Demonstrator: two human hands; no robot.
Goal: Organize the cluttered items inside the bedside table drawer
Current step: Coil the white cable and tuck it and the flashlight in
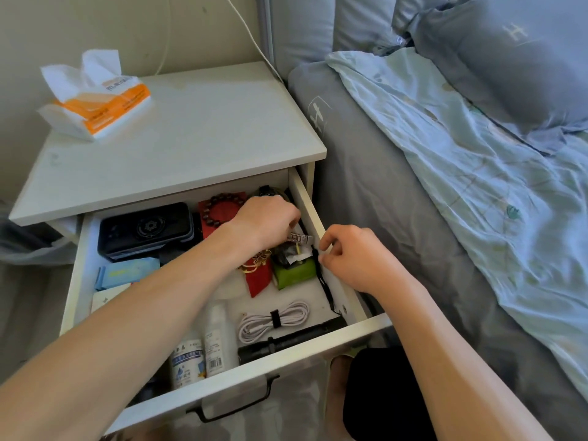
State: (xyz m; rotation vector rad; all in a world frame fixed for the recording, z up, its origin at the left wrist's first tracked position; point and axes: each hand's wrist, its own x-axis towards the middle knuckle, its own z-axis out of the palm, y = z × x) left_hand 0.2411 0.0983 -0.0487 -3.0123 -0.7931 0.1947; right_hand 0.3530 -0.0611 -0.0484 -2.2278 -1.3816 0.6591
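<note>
The white drawer (318,346) of the bedside table is pulled out. My left hand (265,218) reaches into its far right corner and grips a metal watch band (300,238). My right hand (353,257) is over the drawer's right wall and pinches a black cord (323,281) that runs along that wall. Inside lie a black case (146,229), a bead bracelet (219,206) on a red card, a red pouch (259,280), a green pouch (294,272), a coiled white cable (275,318), a black flashlight (286,340), two white bottles (203,353) and a blue packet (127,272).
A tissue pack (95,97) sits on the table top (191,132) at the back left. The bed (445,218) with a grey sheet, blue blanket and pillows stands close to the right of the drawer. A white cable (251,36) hangs down the wall behind.
</note>
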